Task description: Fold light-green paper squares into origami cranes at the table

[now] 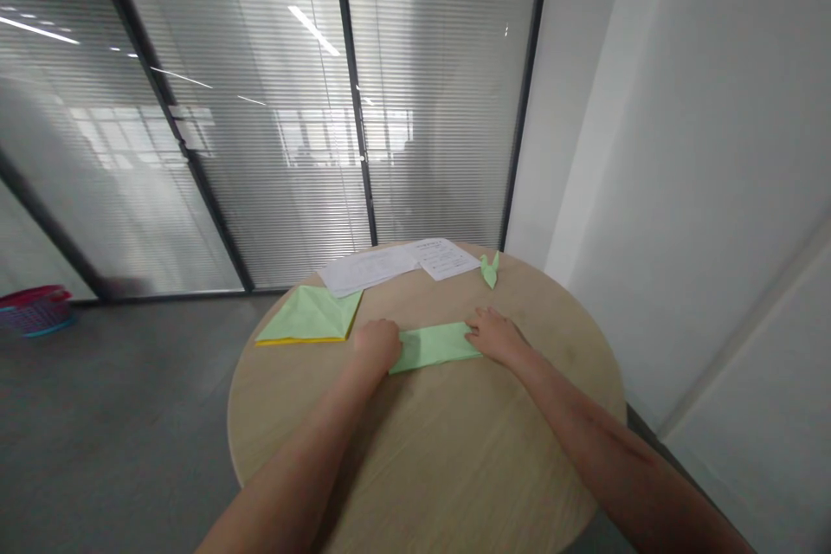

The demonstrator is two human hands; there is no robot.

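Observation:
A light green sheet of paper (434, 344), folded into a long strip, lies flat across the middle of the round wooden table (447, 450). At its left end my left hand (378, 346) is closed on the edge, knuckles up, with its fingertips hidden. My right hand (497, 335) rests on the strip's right end, fingers spread and touching the paper and the tabletop. Beyond it stands a small folded green paper crane (489, 269). Left of my left hand lies a green paper stack (312, 316) with creases on top and a yellow edge below.
White printed sheets (389, 264) overlap at the table's far edge. Behind the table is a glass partition with blinds (441, 104); a white wall (714, 147) rises at the right. A red and blue basket (37, 312) sits on the grey floor at far left.

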